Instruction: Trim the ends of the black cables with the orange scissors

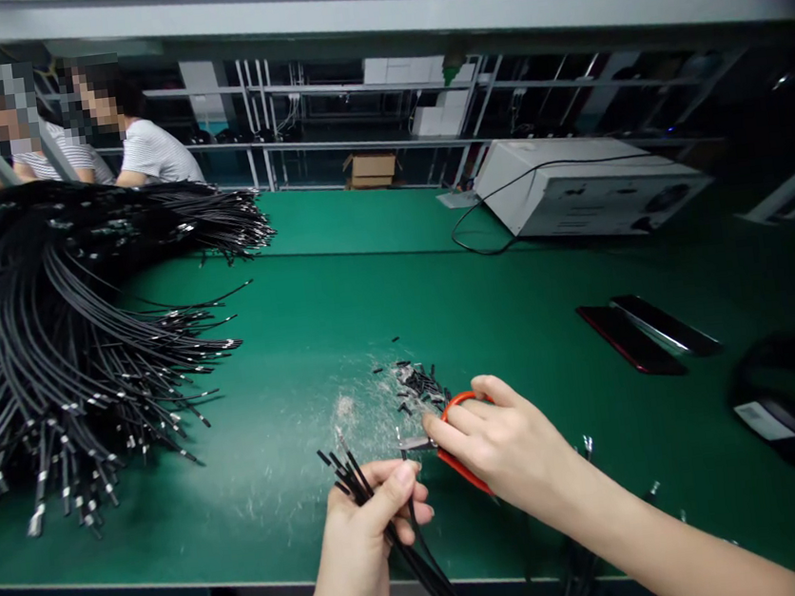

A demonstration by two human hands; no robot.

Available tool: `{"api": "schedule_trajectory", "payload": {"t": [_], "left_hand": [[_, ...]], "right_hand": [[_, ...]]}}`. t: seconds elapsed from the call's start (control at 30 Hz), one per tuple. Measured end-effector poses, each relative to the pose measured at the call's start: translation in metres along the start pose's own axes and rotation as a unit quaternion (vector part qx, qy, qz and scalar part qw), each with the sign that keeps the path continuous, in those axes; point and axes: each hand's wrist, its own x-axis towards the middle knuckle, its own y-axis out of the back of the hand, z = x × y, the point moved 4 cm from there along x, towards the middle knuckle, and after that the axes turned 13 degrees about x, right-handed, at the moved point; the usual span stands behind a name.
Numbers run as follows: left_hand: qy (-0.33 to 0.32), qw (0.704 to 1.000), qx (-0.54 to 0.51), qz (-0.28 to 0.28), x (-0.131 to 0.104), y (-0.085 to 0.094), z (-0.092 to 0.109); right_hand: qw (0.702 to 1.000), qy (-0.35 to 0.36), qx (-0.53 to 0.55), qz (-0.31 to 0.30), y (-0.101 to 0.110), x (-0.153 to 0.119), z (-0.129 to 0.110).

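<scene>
My left hand [370, 531] is closed around a small bundle of black cables [429, 572], their cut ends pointing up and away from me. One cable stands apart between its thumb and fingers. My right hand [491, 431] grips red-handled scissors [466, 467], fingers through the loops. The blades lie at the tip of that single cable, just above my left thumb; whether they touch it I cannot make out. Beyond the scissors lies a pile of short black offcuts [422, 383], with fine whitish strands [352, 404] scattered around it on the green table [286, 330].
A large heap of black cables [51, 347] covers the left of the table. At the back right stands a white box-shaped machine [586, 186] with a loose cord. Two dark flat objects [642, 337] lie at right. More cables [578, 564] sit near the front edge. Two people sit beyond.
</scene>
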Motion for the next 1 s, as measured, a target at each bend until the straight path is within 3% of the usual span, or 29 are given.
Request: {"api": "schedule_trajectory", "payload": {"t": [0.3,0.4,0.47,0.57,0.6,0.63,0.67,0.73,0.8,0.9,1.0], "left_hand": [[-0.013,1.000,0.008,-0.011,-0.003,0.001,-0.001],[-0.011,1.000,0.008,-0.006,-0.003,0.000,0.000],[-0.010,1.000,0.011,-0.006,-0.003,-0.003,0.001],[-0.007,0.999,0.015,-0.036,-0.004,-0.011,0.001],[-0.002,0.999,0.015,-0.047,-0.004,-0.013,0.000],[0.004,0.998,0.014,-0.054,-0.004,-0.014,-0.001],[0.011,0.998,0.012,-0.055,-0.004,-0.013,-0.002],[0.017,0.999,0.012,-0.036,-0.003,-0.009,-0.003],[0.012,1.000,0.012,-0.018,-0.001,-0.003,-0.004],[0.000,1.000,-0.017,-0.014,0.003,0.002,-0.005],[-0.022,0.998,-0.052,0.012,0.004,0.002,-0.003]], "right_hand": [[0.999,0.020,0.041,-0.010,-0.005,-0.002,0.006],[0.986,-0.049,0.159,0.003,-0.002,0.000,0.012],[0.939,-0.168,0.301,0.012,-0.001,0.000,0.013],[0.800,-0.309,0.514,-0.021,-0.007,-0.003,0.003],[0.769,-0.331,0.546,-0.027,-0.008,-0.005,0.000],[0.763,-0.353,0.542,-0.022,-0.007,-0.009,0.000],[0.780,-0.380,0.496,-0.003,-0.005,-0.016,0.005],[0.844,-0.441,0.303,0.032,0.001,-0.037,0.022],[0.868,-0.490,0.074,0.030,0.006,-0.068,0.040],[0.848,-0.528,0.013,-0.041,-0.001,-0.120,0.060],[0.798,-0.599,0.027,-0.067,0.000,-0.160,0.065]]}}
